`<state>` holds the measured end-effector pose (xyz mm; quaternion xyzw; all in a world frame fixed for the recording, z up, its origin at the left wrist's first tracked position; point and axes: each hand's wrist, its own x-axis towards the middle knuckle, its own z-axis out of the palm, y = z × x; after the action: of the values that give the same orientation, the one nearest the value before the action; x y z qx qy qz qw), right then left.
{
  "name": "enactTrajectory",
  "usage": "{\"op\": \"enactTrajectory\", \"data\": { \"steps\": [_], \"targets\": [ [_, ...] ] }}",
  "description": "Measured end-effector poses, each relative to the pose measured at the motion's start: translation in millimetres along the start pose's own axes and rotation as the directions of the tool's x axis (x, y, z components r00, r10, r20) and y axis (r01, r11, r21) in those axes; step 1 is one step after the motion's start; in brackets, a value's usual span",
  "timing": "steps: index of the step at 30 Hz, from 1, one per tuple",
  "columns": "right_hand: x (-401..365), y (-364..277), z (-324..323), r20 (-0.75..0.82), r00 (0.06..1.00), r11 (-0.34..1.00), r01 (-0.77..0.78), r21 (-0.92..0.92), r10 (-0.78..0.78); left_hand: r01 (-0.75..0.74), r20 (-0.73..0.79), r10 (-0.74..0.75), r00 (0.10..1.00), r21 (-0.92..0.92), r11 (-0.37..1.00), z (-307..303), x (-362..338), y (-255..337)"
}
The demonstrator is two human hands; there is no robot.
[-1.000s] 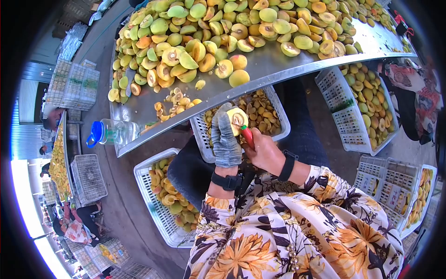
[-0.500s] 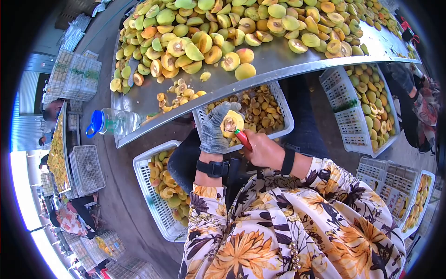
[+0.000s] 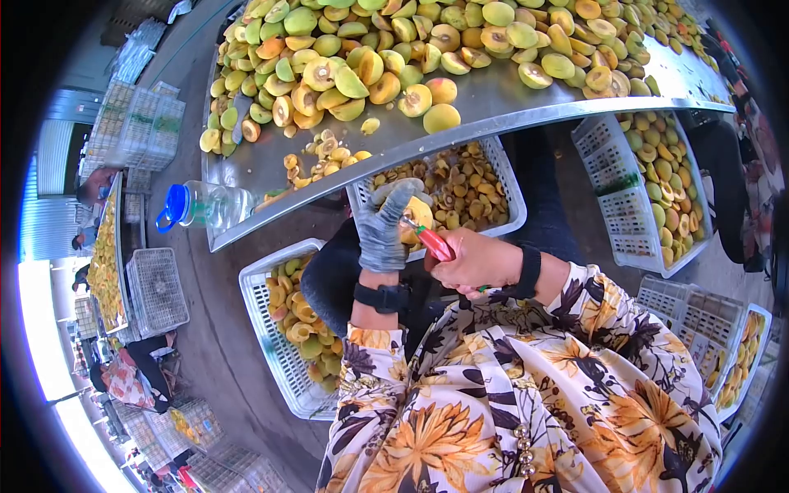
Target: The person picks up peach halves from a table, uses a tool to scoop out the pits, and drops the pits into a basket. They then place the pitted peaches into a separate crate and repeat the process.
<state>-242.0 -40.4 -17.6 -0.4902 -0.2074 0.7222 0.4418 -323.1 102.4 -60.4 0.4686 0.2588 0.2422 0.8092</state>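
Note:
My left hand [image 3: 383, 230], in a grey knit glove, is closed around a halved yellow fruit [image 3: 420, 214] held over the white basket [image 3: 504, 177] on my lap. My right hand [image 3: 479, 260] is bare and grips a red-handled pitting tool [image 3: 431, 241] whose tip is against the fruit half. The basket holds several brown pits and scraps. Both wrists wear black bands.
A steel table [image 3: 485, 107] in front carries several halved and whole yellow-green fruits. A water bottle with a blue cap [image 3: 201, 205] lies at its near left edge. White baskets of fruit halves stand at lower left [image 3: 279, 345] and at right [image 3: 649, 189]. Other people work at far left.
My left hand has curled more over the fruit half, hiding its cut face. My right hand has shifted slightly right, with the tool now pointing more sideways into the fruit.

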Motion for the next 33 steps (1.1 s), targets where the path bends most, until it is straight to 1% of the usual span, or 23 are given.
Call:
{"op": "enactTrajectory", "data": {
  "steps": [1, 2, 4, 6, 8, 10, 12, 14, 16, 17, 19, 20, 21, 22, 23, 24, 25, 26, 27, 28, 29, 30, 33],
  "targets": [
    [0, 1, 1, 0.026, 0.999, 0.999, -0.035, -0.019, 0.035, 0.077, 0.115, -0.070, 0.991, -0.057, 0.995, -7, 2, -1],
    [1, 1, 2, 0.031, 0.999, 0.999, -0.036, -0.019, 0.037, 0.077, 0.110, -0.070, 0.991, -0.056, 0.995, -7, 1, 2],
    [2, 3, 5, 0.056, 0.998, 0.999, -0.032, -0.012, 0.032, 0.285, 0.190, -0.239, 0.952, -0.274, 0.919, -6, -3, 9],
    [2, 0, 2, 0.103, 0.991, 0.995, -0.085, 0.046, 0.080, 0.296, 0.262, -0.233, 0.937, -0.236, 0.926, -10, 0, 5],
    [2, 2, 0, 0.151, 0.980, 0.984, -0.144, 0.108, 0.127, 0.064, 0.144, -0.047, 0.988, -0.114, 0.991, -7, -1, -1],
    [4, 7, -3, 0.321, 0.942, 0.920, -0.206, 0.333, 0.095, 0.012, 0.094, -0.010, 0.996, -0.028, 1.000, -1, -1, -1],
    [9, 10, -5, 0.360, 0.931, 0.886, -0.211, 0.414, 0.054, -0.216, -0.076, 0.223, 0.972, 0.090, 0.972, 9, 2, -1],
    [16, 17, -5, 0.401, 0.916, 0.840, -0.223, 0.495, 0.007, -0.184, -0.134, 0.188, 0.973, 0.044, 0.982, 13, 3, -2],
    [23, 22, -9, 0.431, 0.886, 0.733, -0.180, 0.656, -0.168, -0.121, -0.261, 0.081, 0.962, -0.144, 0.982, 2, 18, -16],
    [19, 19, -10, 0.394, 0.898, 0.808, -0.078, 0.584, -0.198, -0.130, -0.263, 0.089, 0.961, -0.142, 0.981, -11, 26, -26],
    [15, 14, -15, 0.387, 0.890, 0.840, -0.010, 0.542, -0.239, -0.110, -0.369, -0.021, 0.929, -0.329, 0.938, -40, 36, -38],
    [15, 12, -18, 0.328, 0.916, 0.852, 0.026, 0.523, -0.229, -0.021, -0.489, -0.110, 0.866, -0.254, 0.967, -14, 14, 0],
    [19, 8, -21, 0.230, 0.971, 0.918, -0.036, 0.396, -0.061, -0.161, -0.530, 0.050, 0.847, -0.165, 0.973, -25, 9, 1],
    [30, 19, -24, 0.016, 0.996, 0.993, 0.092, -0.068, -0.091, -0.299, -0.553, 0.210, 0.807, -0.075, 0.951, -38, 8, 6],
    [47, 47, -41, -0.090, 0.906, 0.737, 0.276, -0.617, -0.414, -0.247, -0.531, 0.227, 0.817, 0.035, 0.968, -51, 0, 18],
    [59, 69, -54, 0.012, 0.720, 0.210, 0.217, -0.953, -0.693, -0.192, -0.509, 0.243, 0.826, 0.150, 0.970, -61, -11, 29],
    [60, 61, -49, 0.020, 0.719, 0.210, 0.229, -0.951, -0.694, -0.084, -0.538, 0.241, 0.808, 0.299, 0.951, -47, -24, 51],
    [56, 44, -36, -0.186, 0.777, 0.564, 0.249, -0.787, -0.601, -0.062, -0.523, 0.261, 0.811, 0.367, 0.928, -42, -33, 58],
    [51, 29, -18, -0.343, 0.840, 0.840, 0.218, -0.497, -0.421, -0.033, -0.498, 0.211, 0.841, 0.342, 0.939, -43, -37, 57],
    [44, 10, -3, -0.392, 0.867, 0.923, 0.170, -0.346, -0.307, -0.009, -0.459, 0.162, 0.873, 0.317, 0.948, -41, -37, 57],
    [56, 15, 3, -0.392, 0.753, 0.806, 0.301, -0.510, -0.529, 0.015, -0.449, 0.160, 0.879, 0.361, 0.932, -27, -37, 55],
    [61, 16, 10, -0.356, 0.596, 0.645, 0.384, -0.660, -0.719, 0.024, -0.414, 0.068, 0.908, 0.214, 0.976, -26, -32, 49],
    [61, 14, 12, -0.260, 0.559, 0.544, 0.431, -0.720, -0.787, 0.007, -0.302, 0.010, 0.953, 0.053, 0.999, -14, -22, 21]
  ]
}}
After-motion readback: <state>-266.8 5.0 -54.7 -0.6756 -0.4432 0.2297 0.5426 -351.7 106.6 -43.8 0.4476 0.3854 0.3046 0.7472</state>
